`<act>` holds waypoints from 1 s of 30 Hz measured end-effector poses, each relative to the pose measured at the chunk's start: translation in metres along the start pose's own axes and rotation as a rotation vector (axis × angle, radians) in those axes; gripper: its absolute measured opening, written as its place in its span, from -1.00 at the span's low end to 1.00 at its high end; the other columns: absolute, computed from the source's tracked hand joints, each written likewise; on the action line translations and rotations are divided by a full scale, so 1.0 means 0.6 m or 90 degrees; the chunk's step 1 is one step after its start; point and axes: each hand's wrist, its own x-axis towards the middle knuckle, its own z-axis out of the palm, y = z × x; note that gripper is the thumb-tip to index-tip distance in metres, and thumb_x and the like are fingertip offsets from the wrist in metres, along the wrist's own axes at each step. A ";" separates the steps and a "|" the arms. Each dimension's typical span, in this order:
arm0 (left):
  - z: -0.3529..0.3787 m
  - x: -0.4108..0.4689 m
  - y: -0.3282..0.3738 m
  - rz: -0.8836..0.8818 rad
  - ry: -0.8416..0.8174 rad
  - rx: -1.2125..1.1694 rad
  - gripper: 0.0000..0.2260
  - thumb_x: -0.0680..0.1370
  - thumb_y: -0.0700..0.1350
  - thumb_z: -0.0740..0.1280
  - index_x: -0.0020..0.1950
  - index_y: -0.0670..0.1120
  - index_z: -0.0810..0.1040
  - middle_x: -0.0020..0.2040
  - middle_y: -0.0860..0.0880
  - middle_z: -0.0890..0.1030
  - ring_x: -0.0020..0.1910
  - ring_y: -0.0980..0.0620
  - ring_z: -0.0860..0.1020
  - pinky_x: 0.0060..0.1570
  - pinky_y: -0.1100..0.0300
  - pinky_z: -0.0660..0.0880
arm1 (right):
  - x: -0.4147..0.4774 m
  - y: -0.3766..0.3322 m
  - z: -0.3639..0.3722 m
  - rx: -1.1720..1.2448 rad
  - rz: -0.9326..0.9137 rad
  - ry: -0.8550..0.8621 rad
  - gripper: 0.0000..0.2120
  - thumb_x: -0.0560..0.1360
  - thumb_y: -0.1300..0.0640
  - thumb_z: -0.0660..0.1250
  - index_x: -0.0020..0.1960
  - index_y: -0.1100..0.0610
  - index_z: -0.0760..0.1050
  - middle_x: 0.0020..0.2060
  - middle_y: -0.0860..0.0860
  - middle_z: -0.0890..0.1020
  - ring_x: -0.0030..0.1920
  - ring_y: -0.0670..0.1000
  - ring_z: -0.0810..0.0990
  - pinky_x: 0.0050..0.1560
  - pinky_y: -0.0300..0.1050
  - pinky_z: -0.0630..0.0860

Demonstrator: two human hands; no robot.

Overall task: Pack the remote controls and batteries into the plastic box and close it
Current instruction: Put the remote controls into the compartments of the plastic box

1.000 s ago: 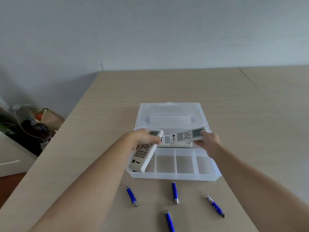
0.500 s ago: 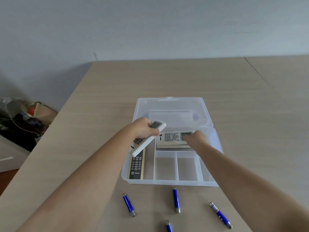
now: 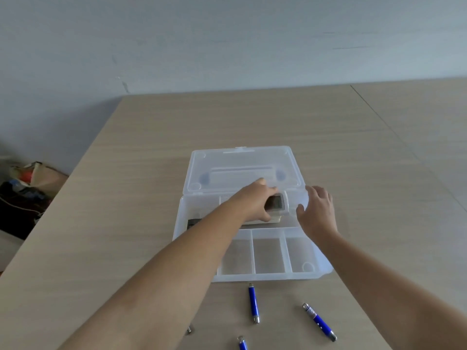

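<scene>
Now the left hand has carried its white remote into the clear plastic box, fingers wrapped round it; right hand released, fingers spread wide; slim blue batteries outside.

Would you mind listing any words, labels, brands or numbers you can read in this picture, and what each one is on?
None can be read.
White remote under the left hand: its grey screen shows no legible characters.
Dark remote at the box's left end: markings blurred.
Blue battery nearest the right arm: a pale label band, too small to read.
Box lid: no print visible.
</scene>
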 end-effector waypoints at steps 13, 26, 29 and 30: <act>0.065 0.029 -0.040 0.031 0.052 0.132 -0.43 0.51 -0.08 0.36 0.50 -0.16 0.31 0.36 -0.07 0.40 0.30 -0.07 0.43 0.20 0.08 0.47 | 0.004 0.049 0.019 0.065 0.078 -0.111 -0.62 0.56 0.32 0.05 0.37 0.29 0.29 0.24 0.21 0.48 0.24 0.19 0.41 0.04 -0.11 0.29; 0.074 0.026 -0.047 0.013 0.121 0.182 -0.64 0.51 -0.11 0.36 0.31 -0.11 0.49 0.19 -0.07 0.50 0.19 -0.08 0.48 0.07 0.05 0.49 | 0.000 0.049 0.016 0.048 0.072 -0.116 -0.61 0.55 0.30 0.05 0.37 0.25 0.29 0.24 0.18 0.49 0.22 0.17 0.42 0.12 0.00 0.37; 0.066 0.010 -0.050 0.005 0.129 0.159 -0.60 0.53 -0.01 0.34 0.34 -0.09 0.46 0.22 -0.05 0.50 0.21 -0.07 0.48 0.12 0.05 0.47 | -0.002 0.046 0.011 -0.032 0.073 -0.139 -0.50 0.59 0.20 0.07 0.49 0.25 0.09 0.39 0.19 0.37 0.38 0.20 0.30 0.36 0.04 0.27; 0.060 -0.001 -0.051 0.004 0.144 0.143 -0.60 0.53 -0.01 0.33 0.34 -0.08 0.46 0.23 -0.04 0.50 0.22 -0.06 0.48 0.13 0.05 0.47 | -0.004 0.042 0.008 -0.069 0.069 -0.137 -0.46 0.60 0.13 0.08 0.51 0.24 0.03 0.42 0.17 0.33 0.41 0.19 0.26 0.40 0.05 0.23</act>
